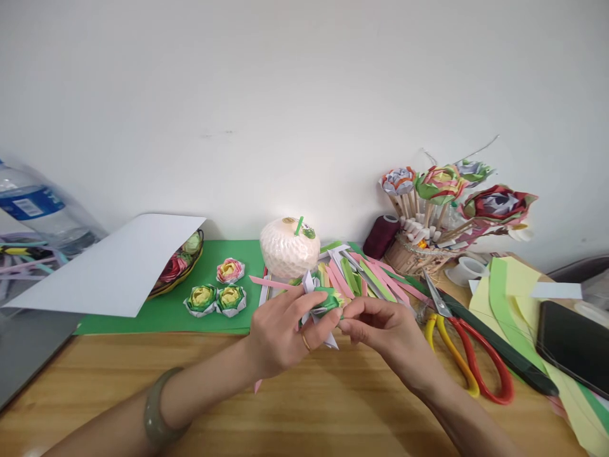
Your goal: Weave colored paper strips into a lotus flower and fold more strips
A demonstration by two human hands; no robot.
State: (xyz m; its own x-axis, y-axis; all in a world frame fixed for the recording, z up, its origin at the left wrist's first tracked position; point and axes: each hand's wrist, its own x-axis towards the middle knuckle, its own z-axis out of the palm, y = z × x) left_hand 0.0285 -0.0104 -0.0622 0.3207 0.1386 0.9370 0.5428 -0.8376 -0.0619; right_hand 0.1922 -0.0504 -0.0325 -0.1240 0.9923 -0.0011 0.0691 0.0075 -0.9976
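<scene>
Brimming with paper blooms [441, 185] on wooden sticks, the stick-clad pot [408, 259] stands at two o'clock from the hands, hard by the wall! Over at ten o'clock, a woven basket [178, 285] holds red and pale-green paper flowers [174, 266], partly covered by a slanting white sheet [109, 266]. At eleven, there's a round white textured vessel [289, 252] with a green straw [299, 225]; its inside is out of sight. A plastic bottle [40, 206] leans in at the far left.

Now the grip, and it's tight! The left hand [284, 325] has its fingers closed around a green-and-white paper flower [328, 303], centre stage above the tabletop [143, 381]. The right hand [391, 325] meets it at three o'clock, thumb and forefinger pinched together on the flower's edge.

And the room? Bare wood runs wide at six o'clock beneath the wrists. At nine, three folded flowers [231, 299] sit close together on the green sheet [166, 325], inside its near edge. Loose paper strips [364, 276] crowd one o'clock, right behind the fingers, while scissors [461, 336], blades apart, hem in four o'clock, with a black phone [575, 346] beyond.
</scene>
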